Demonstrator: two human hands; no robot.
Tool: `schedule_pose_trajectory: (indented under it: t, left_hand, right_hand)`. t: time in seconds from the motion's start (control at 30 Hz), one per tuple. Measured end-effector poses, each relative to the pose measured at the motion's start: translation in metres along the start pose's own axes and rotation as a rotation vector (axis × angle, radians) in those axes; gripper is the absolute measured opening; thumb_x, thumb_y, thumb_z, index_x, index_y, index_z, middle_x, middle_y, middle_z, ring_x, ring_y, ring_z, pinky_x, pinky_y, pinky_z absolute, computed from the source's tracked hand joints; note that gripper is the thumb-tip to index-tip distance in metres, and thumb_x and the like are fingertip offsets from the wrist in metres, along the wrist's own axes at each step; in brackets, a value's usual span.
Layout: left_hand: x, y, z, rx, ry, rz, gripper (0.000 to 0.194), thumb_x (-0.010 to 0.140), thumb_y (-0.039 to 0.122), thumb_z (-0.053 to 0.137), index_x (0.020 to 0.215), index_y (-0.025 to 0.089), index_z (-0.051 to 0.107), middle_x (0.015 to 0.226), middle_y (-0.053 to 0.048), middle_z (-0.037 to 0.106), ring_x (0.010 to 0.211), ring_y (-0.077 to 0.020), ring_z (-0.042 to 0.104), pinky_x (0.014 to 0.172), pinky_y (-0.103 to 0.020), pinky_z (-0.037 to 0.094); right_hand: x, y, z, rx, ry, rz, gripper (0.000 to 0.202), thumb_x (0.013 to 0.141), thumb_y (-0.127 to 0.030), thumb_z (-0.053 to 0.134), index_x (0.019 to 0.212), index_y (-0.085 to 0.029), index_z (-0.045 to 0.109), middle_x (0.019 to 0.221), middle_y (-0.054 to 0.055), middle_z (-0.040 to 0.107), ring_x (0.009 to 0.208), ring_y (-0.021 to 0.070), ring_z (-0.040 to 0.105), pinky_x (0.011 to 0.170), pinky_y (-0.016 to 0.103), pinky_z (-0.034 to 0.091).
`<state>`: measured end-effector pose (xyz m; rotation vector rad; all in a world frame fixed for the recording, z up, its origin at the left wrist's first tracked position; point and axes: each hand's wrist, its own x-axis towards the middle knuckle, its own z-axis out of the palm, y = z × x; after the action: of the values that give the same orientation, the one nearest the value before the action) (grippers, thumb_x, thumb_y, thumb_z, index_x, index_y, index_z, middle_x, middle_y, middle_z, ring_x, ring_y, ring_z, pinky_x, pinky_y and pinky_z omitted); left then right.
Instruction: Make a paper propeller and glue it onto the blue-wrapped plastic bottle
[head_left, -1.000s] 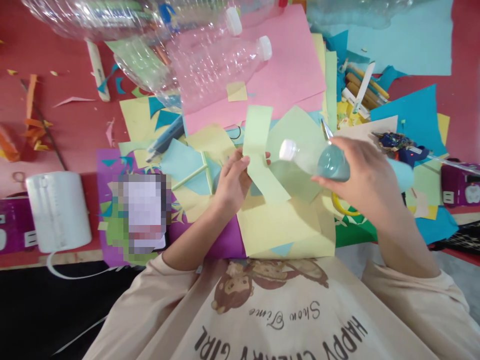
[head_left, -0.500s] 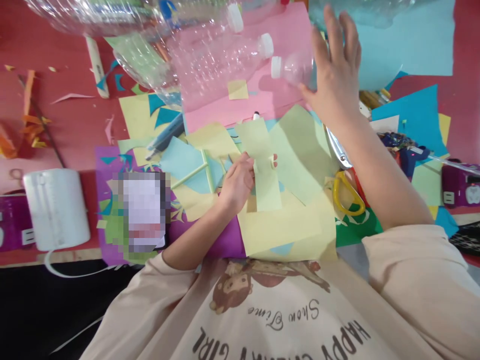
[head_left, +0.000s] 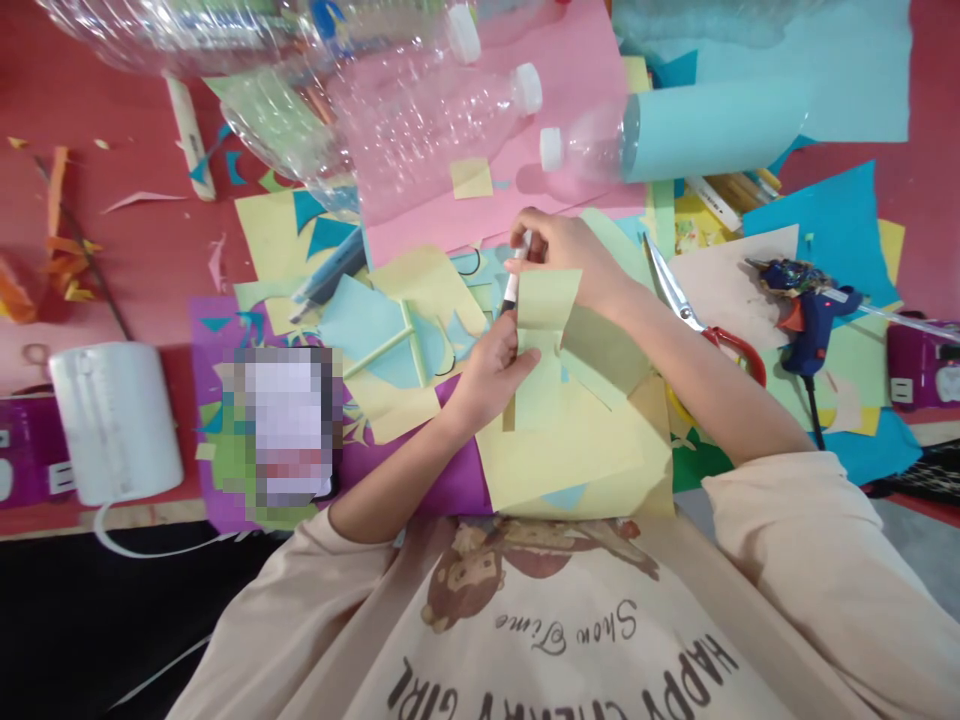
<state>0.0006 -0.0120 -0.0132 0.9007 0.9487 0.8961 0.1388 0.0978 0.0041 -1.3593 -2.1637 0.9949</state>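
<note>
My right hand [head_left: 566, 255] is closed round a white marker [head_left: 514, 285] with a black end pointing down. Below it, my left hand [head_left: 491, 370] is closed, its thumb on a pale green paper strip [head_left: 547, 300] and its fingers against the marker's black end. The strip's upper part is bent up. Under the hands lie a pale yellow sheet [head_left: 585, 465] and light green paper. A clear bottle wrapped in light blue paper [head_left: 712, 130] lies on its side beyond my right hand.
Red-handled scissors [head_left: 679, 300] and a blue glue gun [head_left: 814, 330] lie at right. Clear plastic bottles [head_left: 442, 115] lie at the back on pink paper [head_left: 585, 50]. At left are a phone [head_left: 289, 420], a white box-shaped device [head_left: 116, 425] and a cutter [head_left: 189, 135]. Paper scraps are scattered about.
My right hand has left the blue-wrapped bottle, come back toward me and taken hold of the marker. My left hand has shifted slightly, and the paper strip is now bent up.
</note>
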Motion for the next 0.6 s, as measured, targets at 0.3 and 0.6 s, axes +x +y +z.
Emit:
schedule_pose_trajectory:
  t: [0.3, 0.6]
  left_hand:
    - [0.002, -0.002, -0.002, 0.064, 0.014, 0.034, 0.027, 0.077, 0.026, 0.066, 0.101, 0.019, 0.054, 0.107, -0.006, 0.068, 0.107, -0.0215, 0.064, 0.089, -0.033, 0.051]
    - [0.007, -0.008, -0.005, 0.151, 0.051, 0.050, 0.056, 0.077, 0.027, 0.069, 0.127, 0.026, 0.044, 0.107, -0.005, 0.066, 0.104, -0.0214, 0.064, 0.086, -0.032, 0.051]
  right_hand:
    - [-0.030, 0.020, -0.033, -0.211, 0.134, -0.008, 0.008, 0.087, -0.028, 0.055, 0.093, -0.023, 0.056, 0.070, -0.001, 0.062, 0.063, 0.0168, 0.057, 0.062, 0.030, 0.044]
    - [-0.076, 0.014, -0.058, -0.385, 0.250, -0.009, 0.024, 0.096, -0.033, 0.040, 0.118, -0.024, 0.045, 0.077, 0.001, 0.058, 0.061, 0.0160, 0.056, 0.057, 0.030, 0.045]
